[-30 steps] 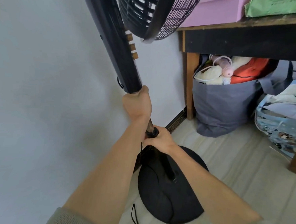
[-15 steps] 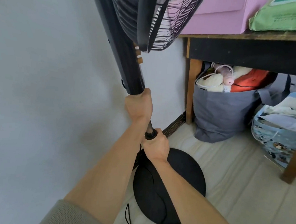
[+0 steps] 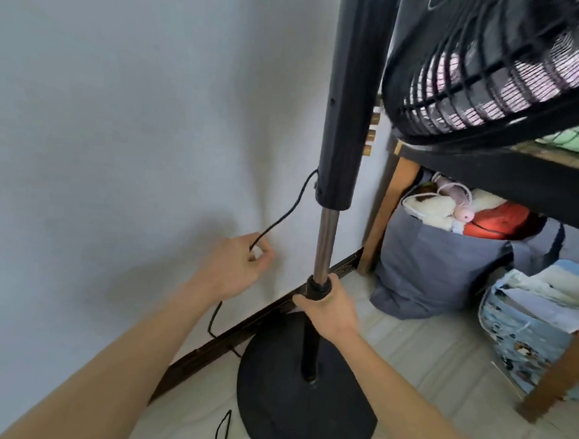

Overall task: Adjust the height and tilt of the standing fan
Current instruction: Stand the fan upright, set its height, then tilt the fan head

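- Standing fan (image 3: 344,96) is upright beside the grey wall (image 3: 115,138); its round black base (image 3: 302,408) sits on the pale floor (image 3: 425,359), just clear of the dark skirting board (image 3: 257,320).
- Above the base: a black lower tube, then a black locking collar (image 3: 318,286), then a bare metal inner pole (image 3: 325,242), then the thick black upper column.
- Your right hand (image 3: 329,311) is clenched around the tube directly under the collar, thumb and forefinger touching the collar's lower edge.
- Your left hand (image 3: 236,267) is off the pole, on the wall side of it and a little above collar level. Fingers are loosely curled; the power cord (image 3: 281,218) runs down from the foot of the upper column to the fingertips. Whether you are pinching the cord or it only passes in front of the fingers, I cannot tell.
- Below the left hand the cord drops toward the skirting board; a loop of it lies on the floor beside the base.
- Fan head (image 3: 496,79) with its black grille hangs on the far side of the column from the wall, face tilted downward. View of it is blurred.
- Three small brown knobs (image 3: 371,136) stick out from the column beneath the grille.
- Beyond the pole, away from the wall: a wooden bench (image 3: 490,171), a grey bag (image 3: 442,264) stuffed with soft items under it, and a blue patterned bag (image 3: 531,325) next to that.
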Motion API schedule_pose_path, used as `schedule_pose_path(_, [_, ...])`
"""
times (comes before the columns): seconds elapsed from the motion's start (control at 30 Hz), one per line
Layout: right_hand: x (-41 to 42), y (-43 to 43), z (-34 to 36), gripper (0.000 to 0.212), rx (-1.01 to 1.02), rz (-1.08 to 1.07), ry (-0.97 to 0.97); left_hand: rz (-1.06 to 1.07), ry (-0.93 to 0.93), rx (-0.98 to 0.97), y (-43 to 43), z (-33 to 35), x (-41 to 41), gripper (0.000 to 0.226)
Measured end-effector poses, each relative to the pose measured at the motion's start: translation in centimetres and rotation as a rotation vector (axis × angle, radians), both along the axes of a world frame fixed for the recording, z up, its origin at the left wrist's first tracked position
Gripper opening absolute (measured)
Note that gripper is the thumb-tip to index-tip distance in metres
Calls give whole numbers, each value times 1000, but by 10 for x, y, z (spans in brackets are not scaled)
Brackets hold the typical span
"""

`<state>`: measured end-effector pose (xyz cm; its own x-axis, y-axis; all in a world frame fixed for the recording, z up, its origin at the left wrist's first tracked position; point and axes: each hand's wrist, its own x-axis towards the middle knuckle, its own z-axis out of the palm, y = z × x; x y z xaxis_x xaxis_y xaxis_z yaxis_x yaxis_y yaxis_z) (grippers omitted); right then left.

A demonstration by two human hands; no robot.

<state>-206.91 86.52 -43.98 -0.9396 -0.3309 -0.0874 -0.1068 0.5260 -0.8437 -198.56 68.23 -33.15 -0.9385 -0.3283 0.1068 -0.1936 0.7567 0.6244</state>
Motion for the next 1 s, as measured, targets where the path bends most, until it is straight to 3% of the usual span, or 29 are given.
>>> schedule_pose_path(0.13, [-4, -4, -15, 39, 3, -82, 85, 0, -80, -37, -30, -43, -12, 19])
schedule_pose_path(0.23, [-1, -11, -11, 40, 106, -152, 85, -68, -255, -44, -34, -62, -20, 8])
schedule_pose_path(0.3, [5, -11, 10, 42, 222, -161, -157, -103, -421, -91, -33, -52, -16, 19])
schedule_pose_path(0.37, [15, -10, 47, 50, 281, -89, -579, -146, -578, -72, -32, -28, -9, 37])
schedule_pose_path(0.4, [22, -10, 66, 49, 338, -17, -684, -175, -655, -53, -30, -12, -4, 44])
schedule_pose_path(0.53, [41, -17, 158, 35, 576, 218, -592, -275, -833, 27, -30, 71, 19, 44])
schedule_pose_path(0.67, [71, -16, 262, 48, 755, 347, -516, -272, -872, 30, -33, 174, 43, 34])
schedule_pose_path(0.77, [93, -13, 350, 56, 795, 397, -464, -309, -880, 30, -35, 259, 52, 31])
schedule_pose_path(1.0, [81, 19, 585, 36, 711, 359, -174, -315, -711, 104, -9, 451, 14, 36])
